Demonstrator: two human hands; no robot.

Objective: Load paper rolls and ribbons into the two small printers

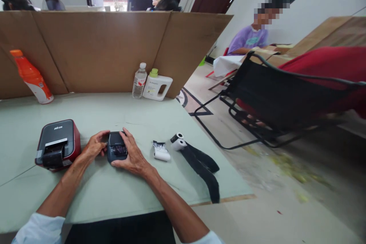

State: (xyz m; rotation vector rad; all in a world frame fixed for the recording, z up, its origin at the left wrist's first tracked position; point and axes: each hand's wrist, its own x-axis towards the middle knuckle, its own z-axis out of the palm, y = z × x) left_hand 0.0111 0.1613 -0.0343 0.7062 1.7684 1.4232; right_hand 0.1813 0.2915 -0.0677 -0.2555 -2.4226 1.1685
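Note:
A small dark portable printer point(117, 148) lies on the pale green tabletop between my hands. My right hand point(134, 155) grips its right side, thumb at the near edge and fingers at the far corner. At the printer's left edge, my left hand point(95, 145) has its fingers bent in and touching the side; whether it pinches anything small there is hidden. To the left stands a larger black and red label printer point(58, 143). Right of my hands lie a small white paper roll with a crumpled wrapper point(161, 151) and two more rolls point(177, 143) with long black strips point(204, 171).
A cardboard screen point(108, 53) closes off the table's far side. Before it stand an orange bottle point(31, 76), a clear water bottle point(139, 82) and a white handled jug point(156, 87). Beyond the table's right edge is a black folding chair point(274, 99); a person in purple point(248, 40) sits farther back.

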